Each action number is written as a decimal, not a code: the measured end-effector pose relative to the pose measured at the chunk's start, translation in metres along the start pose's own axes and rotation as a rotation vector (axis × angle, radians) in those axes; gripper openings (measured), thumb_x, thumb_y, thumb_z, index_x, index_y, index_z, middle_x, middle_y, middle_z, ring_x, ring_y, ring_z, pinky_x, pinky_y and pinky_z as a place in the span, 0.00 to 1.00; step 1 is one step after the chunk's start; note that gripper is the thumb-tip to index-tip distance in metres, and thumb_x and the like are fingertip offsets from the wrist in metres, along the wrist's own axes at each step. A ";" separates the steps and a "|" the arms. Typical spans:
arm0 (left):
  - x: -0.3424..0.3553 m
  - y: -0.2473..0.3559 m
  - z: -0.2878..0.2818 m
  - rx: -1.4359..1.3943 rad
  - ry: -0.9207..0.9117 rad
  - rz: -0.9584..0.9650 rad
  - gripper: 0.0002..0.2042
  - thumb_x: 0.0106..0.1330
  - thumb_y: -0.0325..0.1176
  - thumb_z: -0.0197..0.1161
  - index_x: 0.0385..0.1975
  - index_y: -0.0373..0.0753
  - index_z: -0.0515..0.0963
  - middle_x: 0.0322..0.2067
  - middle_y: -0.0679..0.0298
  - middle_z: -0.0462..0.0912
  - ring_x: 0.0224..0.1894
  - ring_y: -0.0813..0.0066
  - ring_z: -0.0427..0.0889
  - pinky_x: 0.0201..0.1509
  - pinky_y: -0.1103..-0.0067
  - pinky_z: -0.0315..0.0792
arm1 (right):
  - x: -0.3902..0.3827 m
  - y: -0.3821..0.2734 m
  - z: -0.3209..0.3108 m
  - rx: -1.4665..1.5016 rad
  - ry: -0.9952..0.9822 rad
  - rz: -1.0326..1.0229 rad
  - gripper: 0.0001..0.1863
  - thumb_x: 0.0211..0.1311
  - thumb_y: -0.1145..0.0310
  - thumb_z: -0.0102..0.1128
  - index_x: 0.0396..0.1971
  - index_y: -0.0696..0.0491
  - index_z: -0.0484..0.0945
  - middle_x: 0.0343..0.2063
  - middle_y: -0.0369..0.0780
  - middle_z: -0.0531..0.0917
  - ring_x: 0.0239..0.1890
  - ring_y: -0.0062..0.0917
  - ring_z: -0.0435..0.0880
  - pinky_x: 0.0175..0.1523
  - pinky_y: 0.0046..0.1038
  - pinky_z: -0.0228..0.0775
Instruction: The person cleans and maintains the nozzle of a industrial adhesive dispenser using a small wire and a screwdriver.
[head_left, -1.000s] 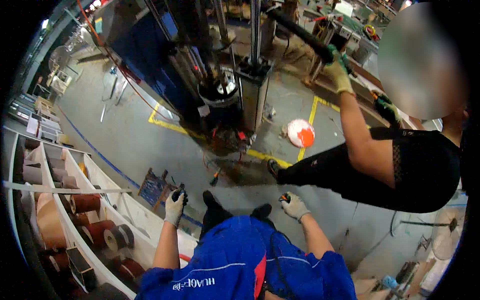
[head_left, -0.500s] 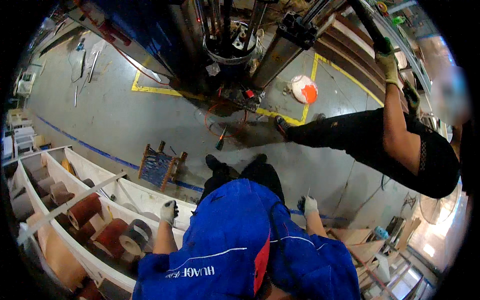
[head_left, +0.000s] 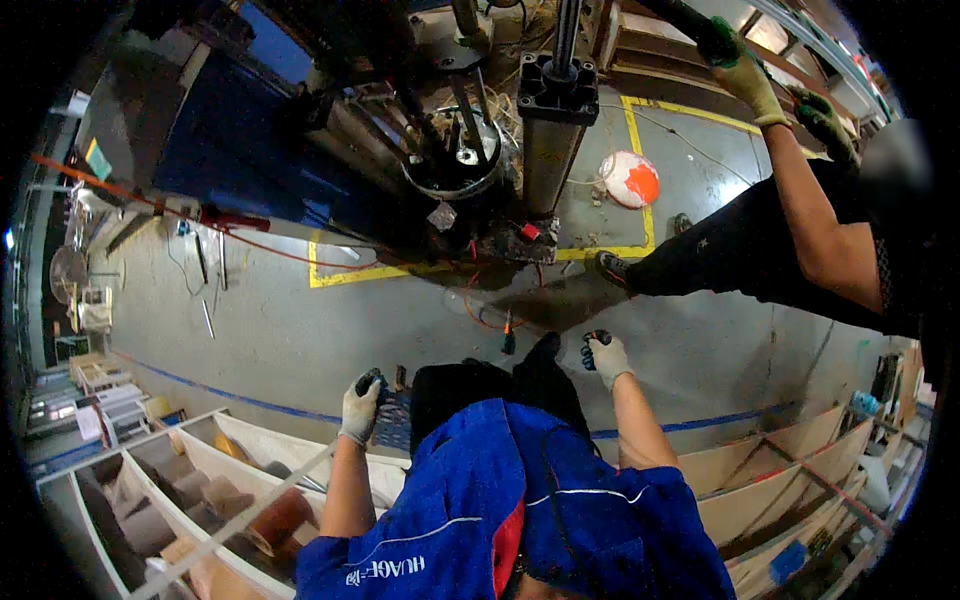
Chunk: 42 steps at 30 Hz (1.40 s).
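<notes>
Machine (head_left: 552, 165) now closer to your reach.
Left hand (head_left: 361, 406), right hand (head_left: 606, 356) curled; whether gripping anything, I can't tell.

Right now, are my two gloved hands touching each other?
No, the left hand and the right hand are well apart, with the black trousers visible between them.
</notes>
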<state>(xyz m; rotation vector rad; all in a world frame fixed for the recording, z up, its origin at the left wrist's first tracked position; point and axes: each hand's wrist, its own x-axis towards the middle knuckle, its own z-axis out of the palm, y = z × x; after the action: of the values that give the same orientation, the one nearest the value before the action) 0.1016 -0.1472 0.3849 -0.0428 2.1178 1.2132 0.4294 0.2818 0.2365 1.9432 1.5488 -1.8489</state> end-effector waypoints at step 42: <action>0.406 -0.137 0.160 0.154 -1.015 0.375 0.11 0.74 0.31 0.55 0.47 0.30 0.77 0.29 0.60 0.83 0.29 0.75 0.81 0.35 0.75 0.76 | 0.140 0.108 0.436 -0.476 0.000 -0.556 0.32 0.67 0.47 0.55 0.67 0.45 0.65 0.64 0.50 0.69 0.65 0.48 0.69 0.66 0.58 0.57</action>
<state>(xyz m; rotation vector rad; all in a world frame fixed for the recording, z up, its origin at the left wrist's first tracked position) -0.0738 0.0179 -0.0034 0.8832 1.3135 0.9450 0.1535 0.0398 -0.0578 1.3938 2.4312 -1.4004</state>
